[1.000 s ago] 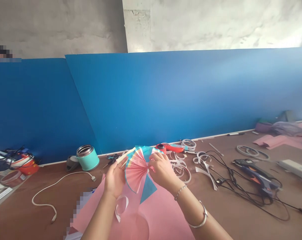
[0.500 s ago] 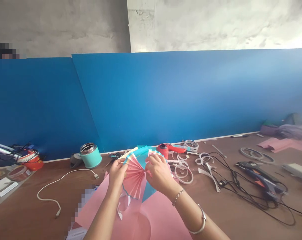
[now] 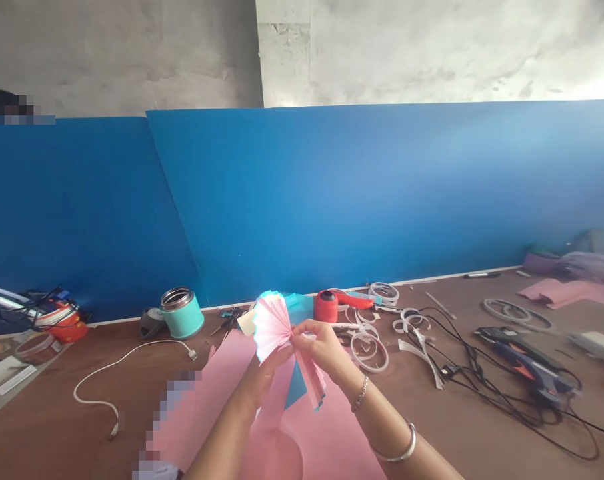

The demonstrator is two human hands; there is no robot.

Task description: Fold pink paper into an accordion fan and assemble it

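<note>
A pleated paper fan, pink with a blue zigzag edge, is held up between both hands. My left hand is behind and under its spread part, gripping it with the fingers mostly hidden. At the gathered centre, the fingertips of my right hand pinch the folds. A narrower folded section hangs down below my right hand. Under the hands lie large pink paper sheets and a blue paper piece.
A red hair dryer lies behind the hands, with white tape loops beside it. At left stand a teal cup and a white cable. Black cords and a glue gun are on the right. A blue partition borders the table.
The fan has turned over and partly folded together, now showing its paler side. My left hand has moved beneath it, and my right hand has shifted to pinch its centre.
</note>
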